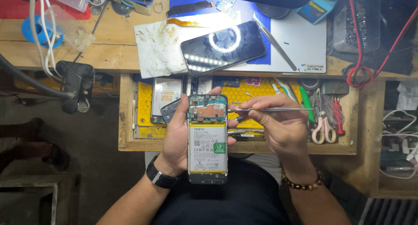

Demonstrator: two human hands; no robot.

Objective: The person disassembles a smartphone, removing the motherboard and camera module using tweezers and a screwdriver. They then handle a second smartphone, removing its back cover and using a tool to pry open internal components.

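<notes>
An open drawer (126,120) of tools lay below the bench (109,55). Over it, the left hand (176,140) gripped an opened phone (207,138), fingers wrapped round its edges. The right hand (283,127) pinched tweezers (270,109), tips touching the phone's top right edge.

An opened phone (207,138) lies above the lap, before a drawer (237,146) under the bench, where another phone (223,47) apparently rests on paper.
</notes>
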